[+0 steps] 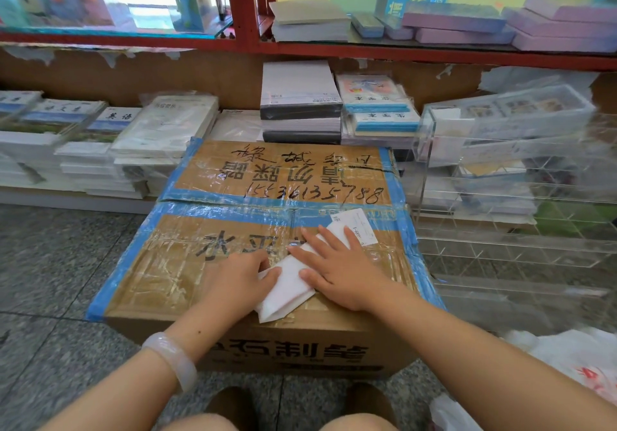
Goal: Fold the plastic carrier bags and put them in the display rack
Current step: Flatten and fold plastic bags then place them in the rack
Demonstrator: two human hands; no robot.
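A white plastic carrier bag (286,292), folded into a narrow strip, lies on top of a taped cardboard box (213,263) in front of me. My right hand (337,268) lies flat on the strip's upper part with straight fingers, pressing it down. My left hand (238,280) pinches the strip's left edge between thumb and fingers. A clear acrylic display rack (507,197) with divided compartments stands to the right of the box.
More loose white carrier bags (577,364) with red print lie on the floor at lower right. Stacks of wrapped books (160,130) and paper reams (300,103) fill the low shelf behind the box. A red shelf frame (240,6) rises above. Grey stone floor at left.
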